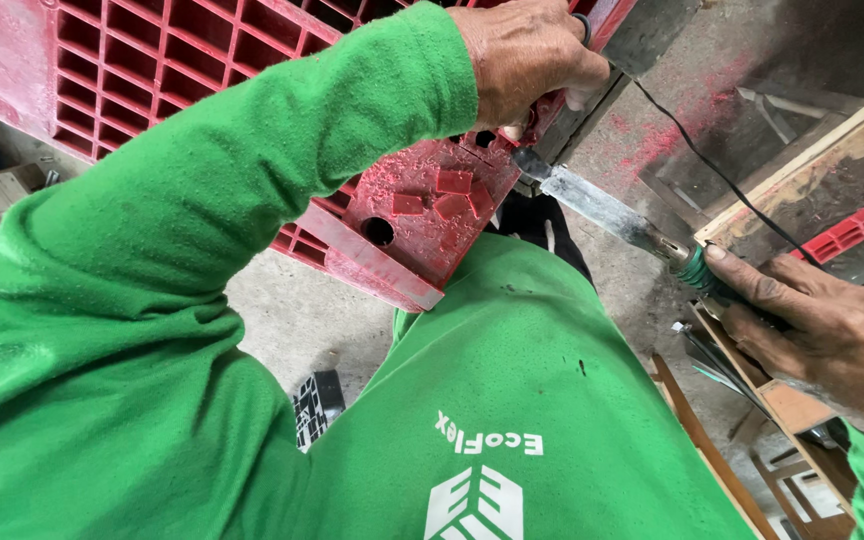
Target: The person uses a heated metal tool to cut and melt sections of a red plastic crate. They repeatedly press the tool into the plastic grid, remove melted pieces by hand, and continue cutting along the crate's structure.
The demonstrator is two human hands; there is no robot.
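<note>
The left hand [527, 55], top centre, is clamped over the edge of the red crate [152, 70], steadying it. The right hand [832, 335], lower right, is closed round a tool [602, 205] whose blade tip meets the crate's shaved corner. Trimming seems underway; the next cut likely needs a firm hold and a controlled push

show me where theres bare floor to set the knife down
Bare concrete floor lies below the red pallet, left of the green shirt. Another strip runs between the pallet's corner and the wooden tray, crossed by a black cord. By the right hand and knife it's crowded.
</note>
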